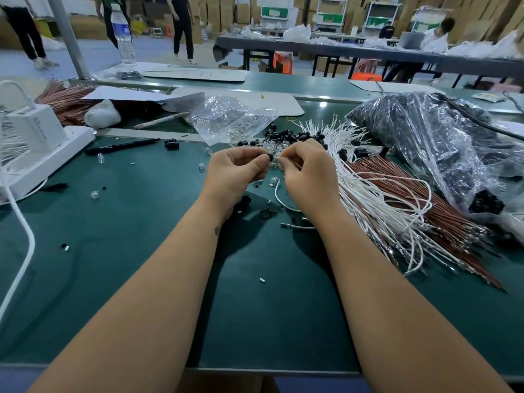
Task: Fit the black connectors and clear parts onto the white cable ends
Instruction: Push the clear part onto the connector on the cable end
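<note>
My left hand (pixel 236 171) pinches a small black connector (pixel 269 157) between thumb and forefinger above the green table (pixel 141 251). My right hand (pixel 307 171) faces it, fingertips closed on a thin white cable end that meets the connector; the cable (pixel 279 198) loops down under that hand. A pile of black connectors (pixel 286 136) and clear parts (pixel 270 146) lies just beyond my hands. A large bundle of white cables (pixel 377 194) fans out to the right over brown wires (pixel 425 211).
An open clear bag (pixel 229 117) lies behind the pile. A big plastic bag of black parts (pixel 442 143) fills the right. A white power strip (pixel 42 157) with a charger, a black pen (pixel 122 146) and loose clear bulbs (pixel 94 194) are on the left. A water bottle (pixel 122 35) stands at the back.
</note>
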A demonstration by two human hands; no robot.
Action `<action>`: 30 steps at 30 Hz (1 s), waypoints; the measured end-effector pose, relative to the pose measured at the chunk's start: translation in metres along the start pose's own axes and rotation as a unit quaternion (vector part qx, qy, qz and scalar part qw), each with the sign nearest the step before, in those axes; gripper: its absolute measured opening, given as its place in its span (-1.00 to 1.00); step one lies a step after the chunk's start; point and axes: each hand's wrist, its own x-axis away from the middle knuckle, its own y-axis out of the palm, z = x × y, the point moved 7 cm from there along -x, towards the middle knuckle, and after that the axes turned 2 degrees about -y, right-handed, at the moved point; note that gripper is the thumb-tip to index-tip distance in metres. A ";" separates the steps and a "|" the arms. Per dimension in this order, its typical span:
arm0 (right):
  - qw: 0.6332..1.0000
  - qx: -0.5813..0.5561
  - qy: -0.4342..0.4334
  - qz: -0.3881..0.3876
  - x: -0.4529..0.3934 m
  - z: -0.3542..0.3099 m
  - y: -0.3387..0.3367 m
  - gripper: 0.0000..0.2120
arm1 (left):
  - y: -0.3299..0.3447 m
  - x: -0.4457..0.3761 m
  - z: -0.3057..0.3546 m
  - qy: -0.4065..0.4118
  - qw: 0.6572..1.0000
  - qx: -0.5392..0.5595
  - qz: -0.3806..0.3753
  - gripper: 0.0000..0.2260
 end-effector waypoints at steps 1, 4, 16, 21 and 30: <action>1.000 -0.006 0.006 0.007 0.000 0.002 -0.002 -0.94 | -0.001 0.000 -0.001 -0.002 1.000 0.004 0.004 -0.94; 1.000 -0.018 0.013 0.012 0.001 0.003 -0.004 -0.94 | -0.002 -0.001 -0.002 -0.007 1.000 0.015 0.004 -0.94; 0.992 -0.098 0.075 -0.017 0.001 0.008 0.003 -0.90 | 0.000 0.001 0.001 -0.005 0.998 0.066 -0.015 -0.83; 0.989 -0.109 0.089 -0.044 0.001 0.008 0.006 -0.90 | 0.002 0.001 0.001 -0.001 0.998 0.048 -0.027 -0.79; 0.996 -0.067 0.047 -0.045 0.002 0.001 0.006 -0.90 | 0.002 0.002 0.002 0.007 1.000 0.011 -0.014 -0.78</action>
